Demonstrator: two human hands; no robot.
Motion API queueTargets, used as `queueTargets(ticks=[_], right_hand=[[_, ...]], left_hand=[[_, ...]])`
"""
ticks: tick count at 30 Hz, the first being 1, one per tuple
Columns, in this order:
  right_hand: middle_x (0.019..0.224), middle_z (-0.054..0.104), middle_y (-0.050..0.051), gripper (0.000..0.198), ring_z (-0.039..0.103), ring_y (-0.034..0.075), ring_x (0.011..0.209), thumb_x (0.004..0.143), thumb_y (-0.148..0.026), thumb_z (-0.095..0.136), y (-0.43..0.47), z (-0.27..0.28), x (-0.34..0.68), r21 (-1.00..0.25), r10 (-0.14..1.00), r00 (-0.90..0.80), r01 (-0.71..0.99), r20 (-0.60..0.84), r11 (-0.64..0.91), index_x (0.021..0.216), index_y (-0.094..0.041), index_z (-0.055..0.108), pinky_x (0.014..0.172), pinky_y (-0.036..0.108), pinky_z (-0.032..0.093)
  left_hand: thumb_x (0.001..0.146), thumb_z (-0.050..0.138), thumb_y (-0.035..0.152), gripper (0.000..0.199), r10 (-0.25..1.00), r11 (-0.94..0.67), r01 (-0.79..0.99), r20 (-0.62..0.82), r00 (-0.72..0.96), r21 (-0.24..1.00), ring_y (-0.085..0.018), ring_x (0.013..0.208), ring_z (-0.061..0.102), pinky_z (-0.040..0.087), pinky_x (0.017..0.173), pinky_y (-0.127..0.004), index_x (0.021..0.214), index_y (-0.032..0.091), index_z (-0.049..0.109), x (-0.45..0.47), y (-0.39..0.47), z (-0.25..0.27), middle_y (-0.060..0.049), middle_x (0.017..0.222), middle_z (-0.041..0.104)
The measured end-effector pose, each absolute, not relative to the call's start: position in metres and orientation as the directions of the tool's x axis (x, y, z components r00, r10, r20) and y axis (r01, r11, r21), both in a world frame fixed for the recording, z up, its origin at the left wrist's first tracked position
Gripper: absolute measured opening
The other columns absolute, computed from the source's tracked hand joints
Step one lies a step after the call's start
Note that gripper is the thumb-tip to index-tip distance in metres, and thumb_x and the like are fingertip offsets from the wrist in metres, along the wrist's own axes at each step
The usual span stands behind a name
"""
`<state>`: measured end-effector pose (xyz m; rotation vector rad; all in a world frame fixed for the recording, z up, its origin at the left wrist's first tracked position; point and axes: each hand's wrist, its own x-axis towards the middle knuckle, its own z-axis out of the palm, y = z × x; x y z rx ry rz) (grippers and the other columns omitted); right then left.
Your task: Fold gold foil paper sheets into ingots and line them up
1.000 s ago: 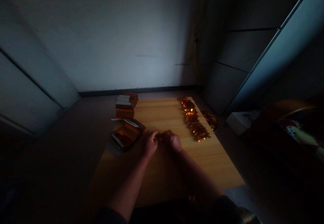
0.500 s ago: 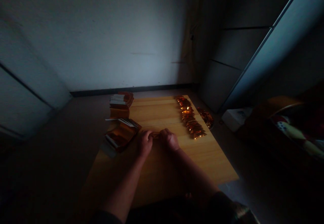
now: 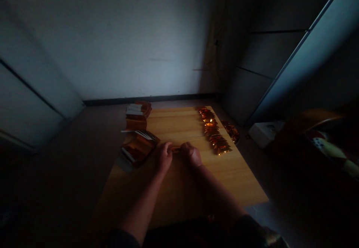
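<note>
A narrow folded strip of shiny copper-gold foil paper (image 3: 175,149) stretches between my hands, low over the wooden table. My left hand (image 3: 164,157) is closed around its left end. On the right end, the fingers of my right hand (image 3: 192,154) are curled and closed. Just left of my left hand lies a stack of copper-coloured foil sheets (image 3: 138,147) with pale undersides. To the right, a row of folded foil pieces (image 3: 212,130) runs along the table's edge. My fingertips and the strip's ends are partly hidden in the dim light.
The wooden table (image 3: 179,122) fills the middle of the view, before a pale wall (image 3: 146,42). More foil pieces (image 3: 231,131) sit in a heap beyond its right edge, lower down. A white box (image 3: 262,132) stands on the floor at right, near a tall cabinet (image 3: 252,87).
The view has shifted slightly, so the scene sits a little further right. My hands are slightly further apart, and more of the foil strip shows between them.
</note>
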<state>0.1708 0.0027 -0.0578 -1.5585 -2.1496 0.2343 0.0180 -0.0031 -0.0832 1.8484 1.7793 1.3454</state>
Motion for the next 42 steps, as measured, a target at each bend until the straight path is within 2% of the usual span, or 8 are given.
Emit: queueTargets(ticks=[10,15,18,24,29,32,36,42], right_hand=[[0.075,0.059,0.001,0.017,0.051,0.011,0.063,0.086,-0.016,0.047,0.01,-0.069,0.182,-0.542,0.91,-0.163,0.758,0.38,0.362,0.074,-0.019,0.059,0.056,0.019,0.033],[0.079,0.06,0.002,0.01,0.054,0.012,0.067,0.081,-0.015,0.051,0.012,-0.07,0.188,-0.555,0.894,-0.205,0.722,0.399,0.414,0.079,-0.019,0.06,0.06,0.019,0.037],[0.081,0.06,0.002,0.01,0.055,0.011,0.068,0.082,-0.015,0.053,0.009,-0.067,0.194,-0.506,0.892,-0.243,0.753,0.38,0.421,0.081,-0.019,0.062,0.059,0.018,0.037],[0.078,0.059,0.0,0.018,0.049,0.01,0.06,0.087,-0.018,0.049,0.004,-0.059,0.199,-0.314,0.901,-0.269,0.871,0.339,0.378,0.076,-0.02,0.063,0.052,0.021,0.028],[0.077,0.059,0.001,0.018,0.046,0.009,0.058,0.087,-0.019,0.049,-0.002,-0.05,0.201,-0.241,0.879,-0.259,0.896,0.401,0.374,0.077,-0.02,0.063,0.05,0.023,0.024],[0.074,0.059,0.002,0.018,0.047,0.01,0.059,0.085,-0.016,0.05,-0.013,-0.042,0.217,-0.189,0.843,-0.267,0.901,0.467,0.39,0.073,-0.019,0.062,0.052,0.023,0.024],[0.072,0.06,0.003,0.022,0.049,0.011,0.062,0.086,-0.015,0.046,-0.041,-0.035,0.272,-0.129,0.796,-0.301,0.896,0.526,0.424,0.073,-0.019,0.063,0.056,0.022,0.028],[0.072,0.062,0.004,0.027,0.051,0.011,0.062,0.089,-0.022,0.044,-0.07,-0.038,0.371,-0.001,0.802,-0.253,0.953,0.542,0.302,0.074,-0.02,0.067,0.06,0.022,0.033]], left_hand=[[0.071,0.049,0.016,0.017,0.894,-0.193,0.624,0.398,-0.207,0.757,-0.019,0.081,0.061,0.051,0.077,-0.034,0.082,0.019,0.062,0.019,-0.004,-0.083,-0.004,0.081,0.064],[0.072,0.051,0.017,0.012,0.881,-0.211,0.66,0.433,-0.192,0.721,-0.018,0.077,0.061,0.05,0.074,-0.032,0.075,0.019,0.062,0.017,-0.003,-0.082,-0.003,0.077,0.065],[0.072,0.051,0.017,0.012,0.878,-0.219,0.677,0.445,-0.178,0.703,-0.018,0.077,0.061,0.05,0.074,-0.031,0.074,0.019,0.062,0.016,-0.003,-0.08,-0.003,0.077,0.065],[0.07,0.052,0.017,0.012,0.89,-0.215,0.677,0.427,-0.16,0.704,-0.017,0.076,0.06,0.05,0.073,-0.03,0.075,0.019,0.063,0.019,-0.004,-0.077,-0.003,0.076,0.064],[0.066,0.053,0.016,0.032,0.91,-0.234,0.599,0.39,-0.143,0.766,-0.017,0.078,0.059,0.051,0.074,-0.03,0.096,0.019,0.063,0.018,-0.009,-0.072,-0.003,0.089,0.063],[0.066,0.05,0.017,0.041,0.911,-0.236,0.543,0.378,-0.166,0.806,-0.015,0.071,0.056,0.05,0.069,-0.03,0.107,0.019,0.06,0.015,-0.012,-0.071,-0.004,0.096,0.061],[0.067,0.051,0.019,0.04,0.915,-0.231,0.549,0.371,-0.159,0.804,-0.012,0.063,0.051,0.049,0.065,-0.029,0.106,0.017,0.059,0.013,-0.012,-0.072,-0.003,0.093,0.059],[0.065,0.05,0.019,0.032,0.912,-0.258,0.608,0.397,-0.104,0.751,-0.012,0.063,0.05,0.048,0.067,-0.029,0.094,0.017,0.063,0.013,-0.01,-0.071,-0.002,0.085,0.059]])
